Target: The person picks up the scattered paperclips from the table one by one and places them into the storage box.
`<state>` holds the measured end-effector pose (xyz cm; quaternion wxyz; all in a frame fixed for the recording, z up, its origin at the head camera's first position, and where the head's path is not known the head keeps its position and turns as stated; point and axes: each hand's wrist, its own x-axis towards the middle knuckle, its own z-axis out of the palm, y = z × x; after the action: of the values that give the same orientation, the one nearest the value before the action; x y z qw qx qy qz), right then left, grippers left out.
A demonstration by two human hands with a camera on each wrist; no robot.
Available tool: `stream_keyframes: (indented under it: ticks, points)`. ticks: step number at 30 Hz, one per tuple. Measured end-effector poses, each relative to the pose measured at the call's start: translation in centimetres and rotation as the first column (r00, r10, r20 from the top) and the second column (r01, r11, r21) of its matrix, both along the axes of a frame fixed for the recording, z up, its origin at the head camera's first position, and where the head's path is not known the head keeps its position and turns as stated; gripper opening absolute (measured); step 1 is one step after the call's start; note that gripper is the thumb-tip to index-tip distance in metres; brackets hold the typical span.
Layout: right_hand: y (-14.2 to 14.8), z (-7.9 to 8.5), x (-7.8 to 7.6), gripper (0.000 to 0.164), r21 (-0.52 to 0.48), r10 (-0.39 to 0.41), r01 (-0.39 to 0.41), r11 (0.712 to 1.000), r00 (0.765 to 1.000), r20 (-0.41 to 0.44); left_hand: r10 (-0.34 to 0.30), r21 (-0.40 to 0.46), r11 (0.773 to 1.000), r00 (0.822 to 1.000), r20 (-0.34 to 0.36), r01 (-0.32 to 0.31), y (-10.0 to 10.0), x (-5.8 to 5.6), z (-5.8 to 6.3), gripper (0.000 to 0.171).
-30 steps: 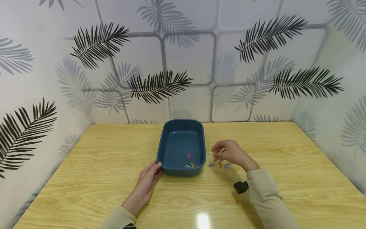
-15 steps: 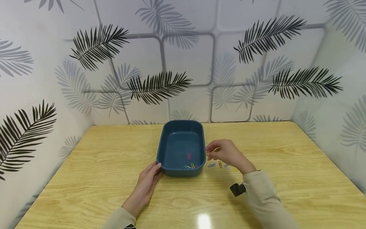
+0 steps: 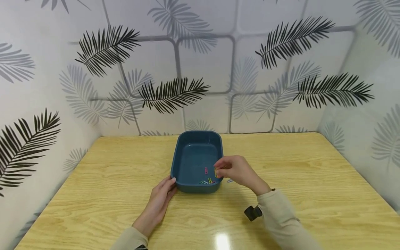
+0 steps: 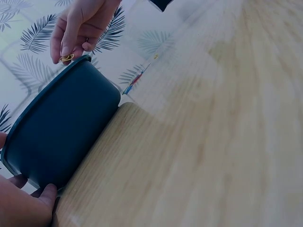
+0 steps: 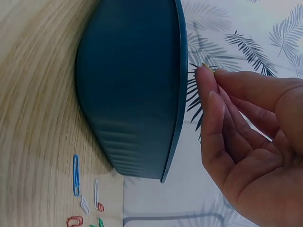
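"Where's the yellow looped wire paperclip (image 3: 216, 172)?"
"Pinched in the right hand (image 3: 236, 169), by the right rim of the deep, dark-blue, rounded-rectangular tray (image 3: 197, 158)"
"Left hand (image 3: 161, 197)?"
"Gripping its near left corner, on the wood-grain desk (image 3: 125, 163)"

Free room above blue bin (image 3: 195, 158), its walls (image 3: 193, 189) blocking sideways

From my end I see a plain dark blue bin (image 3: 196, 189), yellow clip (image 3: 216, 173), pink clip (image 3: 206, 170), blue clip (image 5: 76, 176), red clip (image 5: 74, 218), white clip (image 5: 84, 204). Table (image 3: 93, 191): yellowish wood grain. Wall (image 3: 206, 66): whitish, black and grey fronds (image 3: 170, 96), grey rounded grid lines (image 3: 178, 62). Beige sleeves (image 3: 276, 210), black wrist device (image 3: 252, 213).
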<state>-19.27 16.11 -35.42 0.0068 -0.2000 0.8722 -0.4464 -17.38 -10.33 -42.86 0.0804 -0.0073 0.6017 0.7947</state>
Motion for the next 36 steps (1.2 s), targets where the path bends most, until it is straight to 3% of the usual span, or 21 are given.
stream_keyframes:
  ticks: [10, 29, 36]
  points:
    - [-1.0, 0.2, 0.5, 0.011, 0.055, -0.002, 0.007, 0.998, 0.996, -0.088, 0.004, -0.002, 1.000, 1.000, 0.001, -0.004, 0.0, -0.1, 0.3, 0.054]
    - [-1.7, -0.1, 0.8, 0.008, 0.048, 0.038, -0.034, 0.998, 0.995, -0.089, 0.005, -0.008, 1.000, 1.000, 0.009, -0.005, 0.0, 0.1, 0.2, 0.054]
    - [-1.5, 0.0, 1.0, 0.006, 0.076, 0.017, -0.008, 0.997, 0.993, -0.119, 0.002, 0.000, 1.000, 1.000, 0.015, -0.002, 0.0, 0.1, 0.1, 0.054]
